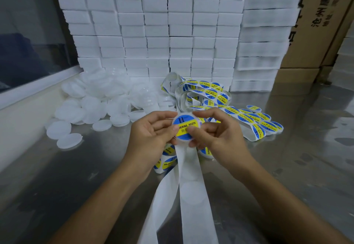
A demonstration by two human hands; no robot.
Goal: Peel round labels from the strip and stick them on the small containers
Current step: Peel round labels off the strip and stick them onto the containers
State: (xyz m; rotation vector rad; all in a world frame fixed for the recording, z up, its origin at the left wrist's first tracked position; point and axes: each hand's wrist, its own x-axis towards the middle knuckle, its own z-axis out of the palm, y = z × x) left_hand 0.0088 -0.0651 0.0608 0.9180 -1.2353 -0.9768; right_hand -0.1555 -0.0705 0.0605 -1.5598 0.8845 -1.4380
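Head view: at the centre of the frame both hands hold one small round white container (185,128) above the steel table (287,167). The left hand (151,130) has its grip closed on the container's left rim, thumb on the blue and yellow round label (184,127) that covers its top. The right hand (216,132) grips the right rim, its thumb pressing the label's lower right edge.

Bare white backing strip (189,186) runs from under the hands to the bottom edge of the frame. The unpeeled label strip (249,117) lies in loose coils just behind and to the right of the hands. A few labelled containers (166,159) sit under the left wrist.

A heap of plain white lids (99,100) fills the middle left. White foam blocks (153,29) form a wall across the upper frame, with cardboard boxes (314,23) at upper right. Bare table surface lies at lower left and right.
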